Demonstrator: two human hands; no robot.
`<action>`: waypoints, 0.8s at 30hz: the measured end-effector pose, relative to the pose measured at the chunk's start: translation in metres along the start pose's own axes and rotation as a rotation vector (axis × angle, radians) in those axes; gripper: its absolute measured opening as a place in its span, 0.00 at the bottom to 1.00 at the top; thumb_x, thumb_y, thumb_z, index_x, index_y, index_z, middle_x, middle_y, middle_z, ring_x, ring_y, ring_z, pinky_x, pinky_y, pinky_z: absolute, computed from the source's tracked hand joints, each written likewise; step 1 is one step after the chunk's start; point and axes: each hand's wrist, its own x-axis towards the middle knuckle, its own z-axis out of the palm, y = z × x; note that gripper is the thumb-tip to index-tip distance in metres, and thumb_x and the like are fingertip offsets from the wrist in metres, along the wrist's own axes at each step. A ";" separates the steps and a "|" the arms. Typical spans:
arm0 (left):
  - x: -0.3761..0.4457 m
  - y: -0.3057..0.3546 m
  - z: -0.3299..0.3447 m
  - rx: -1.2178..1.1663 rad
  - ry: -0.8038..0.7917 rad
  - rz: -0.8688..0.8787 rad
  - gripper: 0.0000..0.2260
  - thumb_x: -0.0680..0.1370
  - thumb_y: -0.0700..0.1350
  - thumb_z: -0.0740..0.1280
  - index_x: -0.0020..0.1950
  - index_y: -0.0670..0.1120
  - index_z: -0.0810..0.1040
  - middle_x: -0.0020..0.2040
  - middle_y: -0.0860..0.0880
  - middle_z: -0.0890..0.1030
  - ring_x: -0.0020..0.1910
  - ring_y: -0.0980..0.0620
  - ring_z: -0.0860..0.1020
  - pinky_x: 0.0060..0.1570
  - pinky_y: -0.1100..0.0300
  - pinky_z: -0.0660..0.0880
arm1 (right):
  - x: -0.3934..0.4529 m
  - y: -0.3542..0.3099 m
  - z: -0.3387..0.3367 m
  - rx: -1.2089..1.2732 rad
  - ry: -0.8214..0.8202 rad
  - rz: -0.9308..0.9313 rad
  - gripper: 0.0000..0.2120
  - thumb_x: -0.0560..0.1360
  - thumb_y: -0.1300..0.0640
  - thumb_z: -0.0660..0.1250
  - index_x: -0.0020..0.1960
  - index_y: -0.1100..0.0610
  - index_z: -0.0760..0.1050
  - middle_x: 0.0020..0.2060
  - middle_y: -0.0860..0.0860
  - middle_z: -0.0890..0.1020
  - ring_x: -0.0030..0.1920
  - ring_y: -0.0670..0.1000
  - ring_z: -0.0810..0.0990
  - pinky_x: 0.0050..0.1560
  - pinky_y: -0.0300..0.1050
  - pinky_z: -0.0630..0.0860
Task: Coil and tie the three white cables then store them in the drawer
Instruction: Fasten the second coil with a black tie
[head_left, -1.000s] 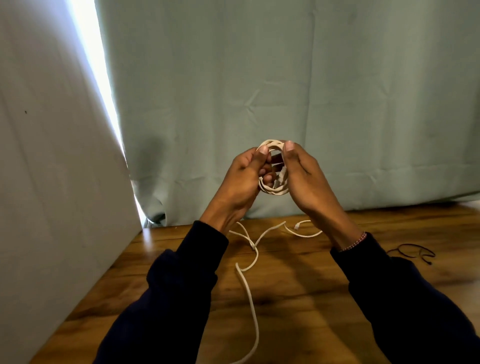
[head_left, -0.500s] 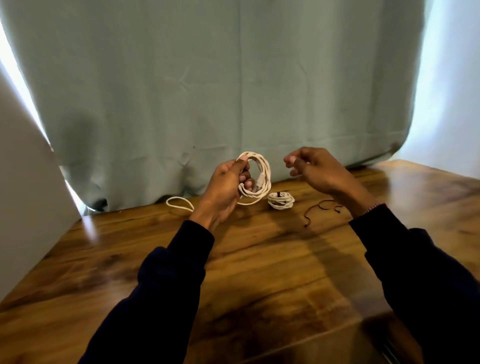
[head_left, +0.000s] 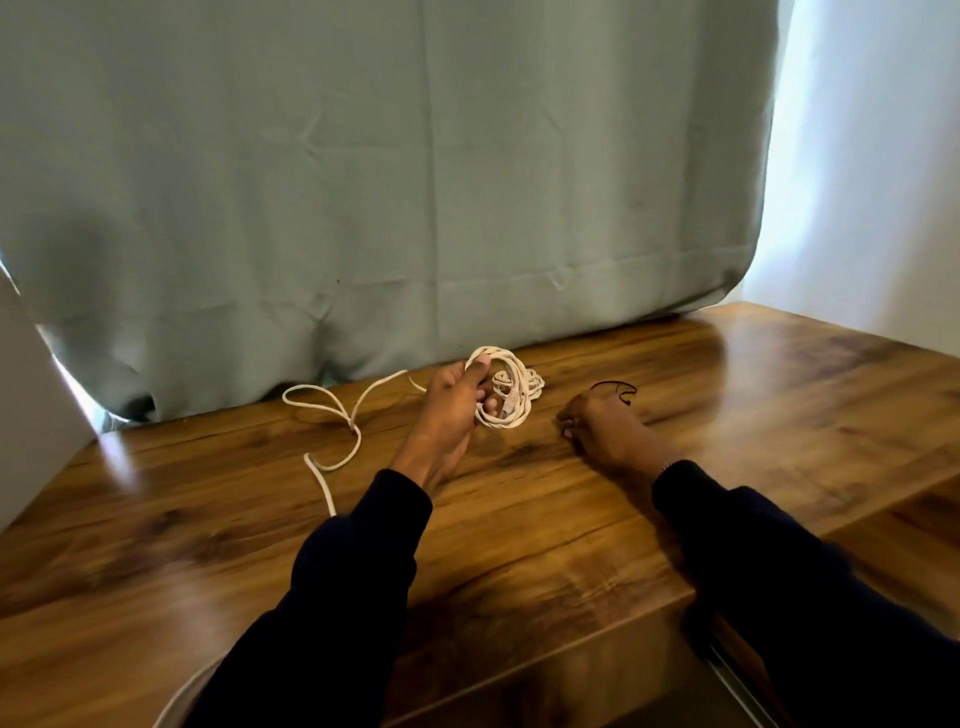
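My left hand grips a coil of white cable and holds it just above the wooden table, near the curtain. A smaller white coil lies on the table right behind it, partly hidden. A loose white cable sprawls in loops on the table to the left of that hand. My right hand rests on the table with its fingers bent under, right beside a thin dark tie. Whether it pinches the tie is hidden.
A grey-green curtain hangs along the table's far edge. A white panel stands at the left. At the lower right, below the table's front edge, a metal rail shows. A white curved rim peeks in at the bottom left.
My right hand let go of the coil and dropped to the table by the dark tie. My left hand lowered the coil towards the table. The view swung right and down.
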 end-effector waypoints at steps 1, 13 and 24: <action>0.001 0.000 -0.002 0.000 0.002 0.005 0.12 0.85 0.42 0.58 0.44 0.43 0.74 0.24 0.55 0.74 0.27 0.56 0.67 0.36 0.57 0.67 | 0.001 0.001 0.002 -0.012 0.017 -0.008 0.10 0.77 0.57 0.68 0.56 0.53 0.84 0.53 0.53 0.85 0.53 0.55 0.83 0.55 0.52 0.79; 0.010 0.006 -0.029 0.025 0.046 0.028 0.11 0.85 0.44 0.58 0.50 0.42 0.78 0.25 0.56 0.71 0.27 0.57 0.68 0.35 0.60 0.70 | -0.006 -0.027 -0.008 0.194 0.250 -0.285 0.05 0.81 0.55 0.66 0.52 0.54 0.80 0.46 0.47 0.82 0.45 0.46 0.75 0.44 0.39 0.70; 0.020 0.047 -0.069 -0.011 0.092 0.158 0.14 0.85 0.44 0.58 0.42 0.45 0.74 0.28 0.53 0.66 0.29 0.53 0.67 0.34 0.58 0.70 | 0.011 -0.138 -0.098 0.307 0.567 -0.528 0.09 0.81 0.56 0.65 0.57 0.54 0.82 0.43 0.45 0.83 0.45 0.44 0.73 0.47 0.39 0.69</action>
